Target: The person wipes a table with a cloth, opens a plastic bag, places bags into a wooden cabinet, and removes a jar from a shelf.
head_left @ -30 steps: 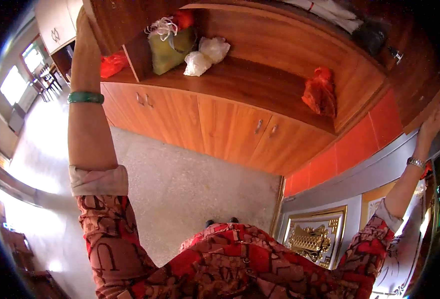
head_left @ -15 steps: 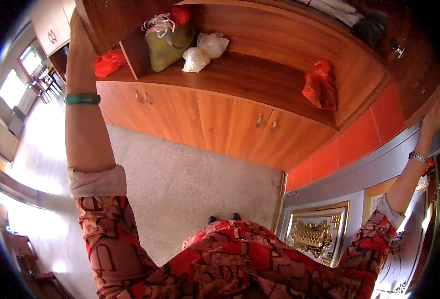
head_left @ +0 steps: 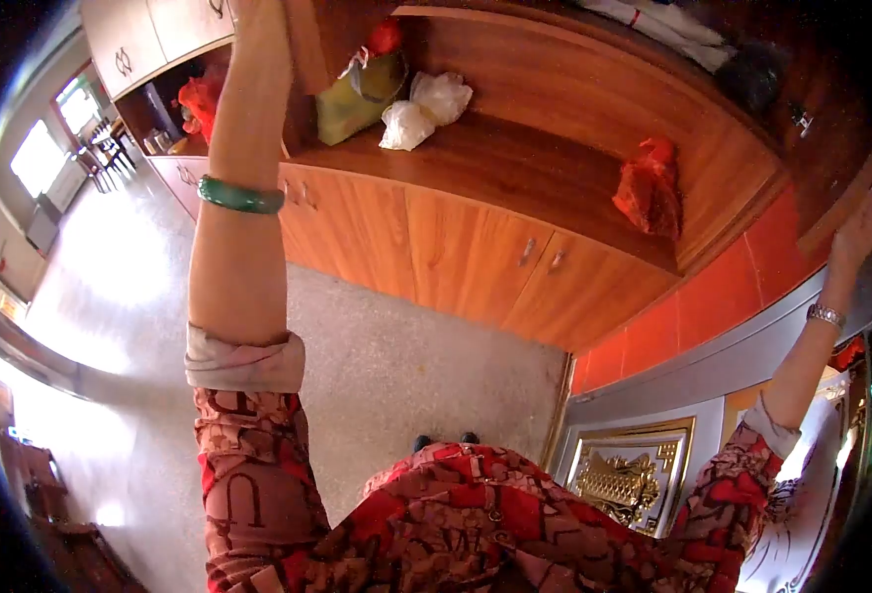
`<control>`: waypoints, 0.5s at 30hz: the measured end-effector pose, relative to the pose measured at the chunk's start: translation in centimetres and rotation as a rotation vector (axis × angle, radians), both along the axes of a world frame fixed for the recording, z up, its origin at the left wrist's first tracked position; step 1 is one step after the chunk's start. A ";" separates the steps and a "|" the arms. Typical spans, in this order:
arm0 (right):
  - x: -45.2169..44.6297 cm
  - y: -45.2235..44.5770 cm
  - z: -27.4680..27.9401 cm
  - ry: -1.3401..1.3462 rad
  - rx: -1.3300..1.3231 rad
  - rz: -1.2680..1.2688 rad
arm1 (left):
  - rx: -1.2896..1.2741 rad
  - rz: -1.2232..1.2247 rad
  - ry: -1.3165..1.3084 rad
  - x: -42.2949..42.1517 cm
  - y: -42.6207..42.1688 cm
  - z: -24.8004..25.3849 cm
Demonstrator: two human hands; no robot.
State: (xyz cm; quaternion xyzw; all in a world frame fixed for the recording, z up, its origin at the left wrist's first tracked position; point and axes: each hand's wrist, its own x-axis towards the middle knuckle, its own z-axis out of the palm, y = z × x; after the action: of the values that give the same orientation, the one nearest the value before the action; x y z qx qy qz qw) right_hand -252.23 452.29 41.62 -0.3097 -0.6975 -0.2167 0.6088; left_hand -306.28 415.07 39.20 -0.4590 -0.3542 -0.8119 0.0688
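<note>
My left arm reaches up at the upper left, a green bangle (head_left: 241, 195) round the forearm. Only the lower part of my left hand (head_left: 260, 25) shows at the top edge, beside a brown wooden cabinet door (head_left: 342, 35); its fingers are out of sight. At the far right my right hand (head_left: 856, 237) is raised against the lower edge of another wooden cabinet door (head_left: 836, 183). A metal watch (head_left: 826, 315) is on that wrist. Shadow and the door hide the right fingers, so their grip is unclear.
Below the doors is an open wooden shelf (head_left: 545, 173) with a green bag (head_left: 360, 104), white plastic bags (head_left: 408, 124) and a red bag (head_left: 651, 188). Lower cabinets (head_left: 456, 242) stand underneath. A silver panel with gold ornament (head_left: 629, 474) is at lower right.
My left arm has swung to the right, and the left cabinet door has moved right with it, showing a narrower face. The view has shifted slightly. My right hand stays at its door.
</note>
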 end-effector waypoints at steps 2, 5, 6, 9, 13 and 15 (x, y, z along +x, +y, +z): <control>-1.6 -0.8 -0.5 0.024 0.020 0.015 | 0.032 -0.026 0.008 1.1 2.0 -0.2; -3.1 -2.1 -0.6 0.035 -0.033 -0.084 | 0.180 0.070 -0.007 3.3 5.7 -0.1; -4.0 -2.8 -0.8 0.044 -0.042 -0.069 | -0.027 0.163 -0.034 7.4 5.0 0.3; -6.8 -2.5 -0.7 0.076 0.043 0.012 | 0.045 0.453 0.029 10.3 9.5 0.1; -11.5 -2.6 -0.5 0.083 0.016 -0.094 | 0.039 0.649 0.208 13.0 15.0 -0.7; -14.4 -3.0 -0.4 0.083 -0.002 -0.052 | -0.088 1.277 0.391 13.7 16.9 -0.5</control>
State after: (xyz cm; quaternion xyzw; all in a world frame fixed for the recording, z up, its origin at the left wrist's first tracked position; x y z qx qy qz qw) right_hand -266.65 449.32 41.25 -0.3369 -0.6636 -0.2189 0.6310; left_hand -292.63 432.00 38.67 -0.3005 -0.5702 -0.4983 0.5799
